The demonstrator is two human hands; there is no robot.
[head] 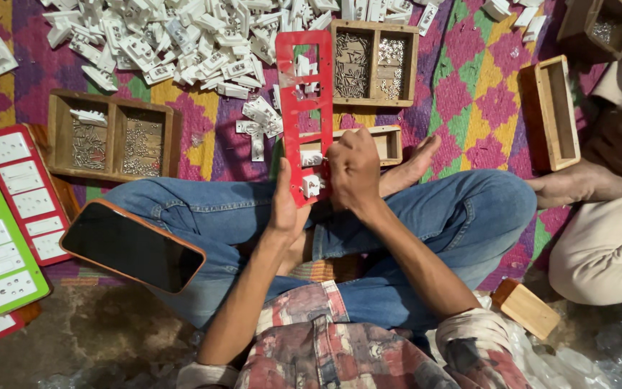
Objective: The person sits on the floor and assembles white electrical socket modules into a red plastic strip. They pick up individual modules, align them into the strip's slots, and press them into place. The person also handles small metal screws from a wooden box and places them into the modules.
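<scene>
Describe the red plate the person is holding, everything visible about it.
The red plate is a long, flat panel, seemingly plastic, with rectangular cutouts along its length. It stands lengthwise away from the person, above the crossed legs in blue jeans. Small white switch parts sit in its lower openings; the upper ones look mostly unfilled. The left hand grips its near end; the right hand presses its right edge.

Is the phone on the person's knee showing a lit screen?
No: the phone in its orange case lies on the jeans with a dark, blank screen, apart from both the left hand and the right hand.
</scene>
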